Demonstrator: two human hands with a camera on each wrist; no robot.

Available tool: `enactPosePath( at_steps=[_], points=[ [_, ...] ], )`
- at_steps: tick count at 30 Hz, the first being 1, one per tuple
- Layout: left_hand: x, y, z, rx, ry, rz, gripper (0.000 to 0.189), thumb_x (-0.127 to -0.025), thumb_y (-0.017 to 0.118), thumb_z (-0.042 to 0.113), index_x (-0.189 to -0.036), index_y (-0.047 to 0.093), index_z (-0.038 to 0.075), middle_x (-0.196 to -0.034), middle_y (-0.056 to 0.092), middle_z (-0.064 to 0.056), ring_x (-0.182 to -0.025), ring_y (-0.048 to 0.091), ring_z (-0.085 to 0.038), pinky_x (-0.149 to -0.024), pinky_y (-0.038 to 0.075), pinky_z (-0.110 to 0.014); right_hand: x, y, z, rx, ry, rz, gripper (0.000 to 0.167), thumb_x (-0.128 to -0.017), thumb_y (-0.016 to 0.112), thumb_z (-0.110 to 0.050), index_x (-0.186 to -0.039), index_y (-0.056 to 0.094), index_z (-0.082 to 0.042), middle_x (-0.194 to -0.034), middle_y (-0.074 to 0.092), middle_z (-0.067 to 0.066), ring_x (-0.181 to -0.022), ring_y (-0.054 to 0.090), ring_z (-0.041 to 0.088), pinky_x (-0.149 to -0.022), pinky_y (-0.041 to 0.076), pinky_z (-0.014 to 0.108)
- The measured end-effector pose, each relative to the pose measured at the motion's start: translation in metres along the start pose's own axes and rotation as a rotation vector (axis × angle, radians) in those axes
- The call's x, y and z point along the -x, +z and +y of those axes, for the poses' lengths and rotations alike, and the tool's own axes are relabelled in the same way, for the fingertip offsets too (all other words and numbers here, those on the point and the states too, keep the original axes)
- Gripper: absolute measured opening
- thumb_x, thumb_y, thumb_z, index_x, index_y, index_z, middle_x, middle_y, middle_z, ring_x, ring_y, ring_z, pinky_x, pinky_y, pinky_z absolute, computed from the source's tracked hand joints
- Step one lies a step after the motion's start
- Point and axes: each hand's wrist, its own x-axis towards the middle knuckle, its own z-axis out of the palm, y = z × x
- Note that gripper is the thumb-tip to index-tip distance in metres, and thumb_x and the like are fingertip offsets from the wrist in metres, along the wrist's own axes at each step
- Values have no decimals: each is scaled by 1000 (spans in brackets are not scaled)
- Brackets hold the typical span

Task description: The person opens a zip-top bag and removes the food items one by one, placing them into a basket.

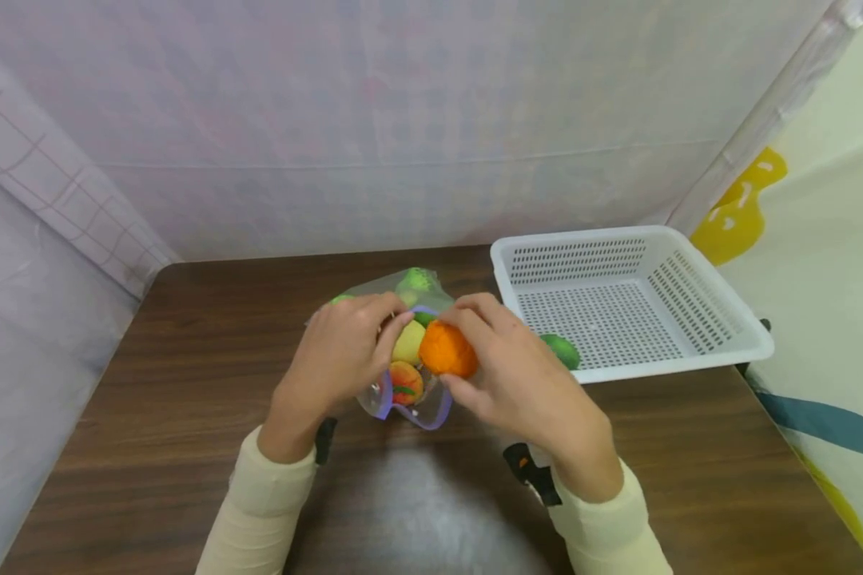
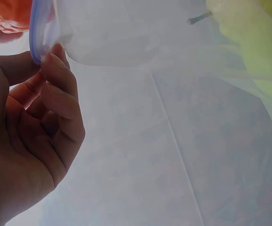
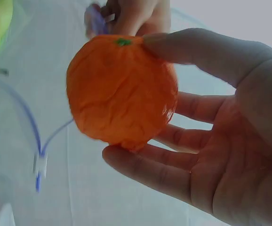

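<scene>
An orange toy mandarin (image 1: 447, 349), wrinkled with a small green stem spot, is held between the thumb and fingertips of my right hand (image 1: 528, 383), over the mouth of a clear plastic zip bag. My left hand (image 1: 338, 347) pinches the bag's purple-blue zip edge (image 2: 34, 35) between thumb and fingers. Inside the bag show a yellow fruit (image 1: 407, 345), a red-orange fruit (image 1: 406, 383) and a green fruit (image 1: 417, 279); others are partly hidden. A white zip slider (image 3: 40, 165) hangs on the bag's rim in the right wrist view.
A white perforated plastic basket (image 1: 690, 365) stands at the right of the dark wooden table (image 1: 180, 415), with a green fruit (image 1: 562, 350) in its near left corner. A pale curtain (image 1: 417, 112) closes off the back of the table.
</scene>
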Motion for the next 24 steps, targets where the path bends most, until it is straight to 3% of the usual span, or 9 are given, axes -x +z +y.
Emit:
enactPosePath(
  at_steps=[7,14,24],
  points=[
    [0,-1,0,3,-20,-1,16,-99,64,22,-91,70,9,-69,61,0,-54,46,-11,-49,38,-26,2,-13,16,-57,80,40,54,-83,83,-21,-129,59,-9,-132,55,6,-105,61,20,-87,58,34],
    [0,-1,1,8,-16,-1,15,-99,64,20,-91,70,9,-69,60,1,-54,45,-11,-48,37,-26,2,-20,30,1,119,119,56,-82,84,-24,-129,59,-7,-130,56,9,-107,62,26,-89,58,41],
    [-1,-2,2,4,1,7,15,-98,65,20,-90,70,8,-68,60,2,-54,46,-9,-49,38,-26,-10,-13,79,38,241,183,53,-81,84,-16,-127,61,-1,-126,62,17,-109,61,36,-94,53,52]
  ],
)
